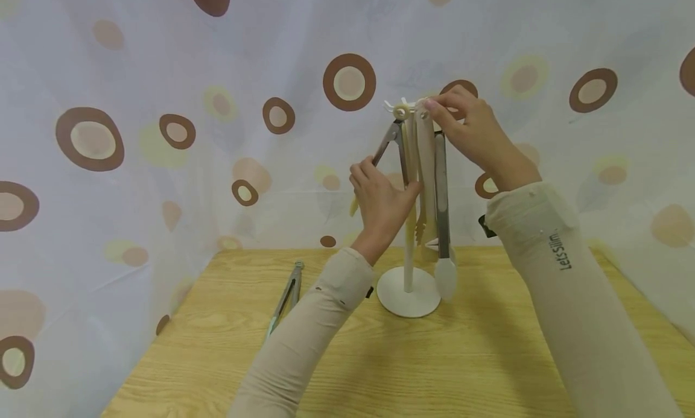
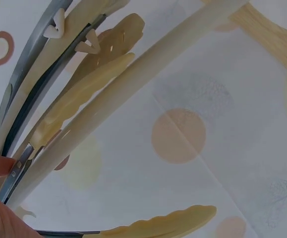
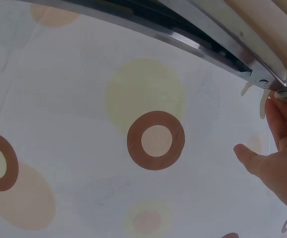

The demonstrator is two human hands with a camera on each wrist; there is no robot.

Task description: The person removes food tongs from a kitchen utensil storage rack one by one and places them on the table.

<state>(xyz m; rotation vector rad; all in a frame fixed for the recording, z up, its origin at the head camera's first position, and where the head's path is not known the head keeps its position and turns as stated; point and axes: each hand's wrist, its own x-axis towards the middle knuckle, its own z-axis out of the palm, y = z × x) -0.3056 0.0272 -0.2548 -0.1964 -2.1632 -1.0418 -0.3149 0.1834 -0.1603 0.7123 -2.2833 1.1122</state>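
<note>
A white utensil stand [image 1: 408, 225] with hooks around its top stands on the table, hung with several kitchen tongs. My left hand [image 1: 382, 201] grips metal tongs with yellowish wavy tips [image 2: 158, 223], spread apart and hanging from a front hook by a ring. At the top of the stand, my right hand [image 1: 472, 125] pinches the hook area with thumb and fingertips. Metal tongs with white tips [image 1: 442, 195] hang just beneath it; their hinge end [image 3: 264, 79] shows close to the right fingers. Beige tongs [image 1: 428, 164] hang between.
Another pair of grey tongs [image 1: 290, 291] lies on the wooden table [image 1: 461, 370], left of the stand and partly behind my left sleeve. A pale curtain with brown and yellow spots [image 1: 304, 38] hangs behind and on both sides.
</note>
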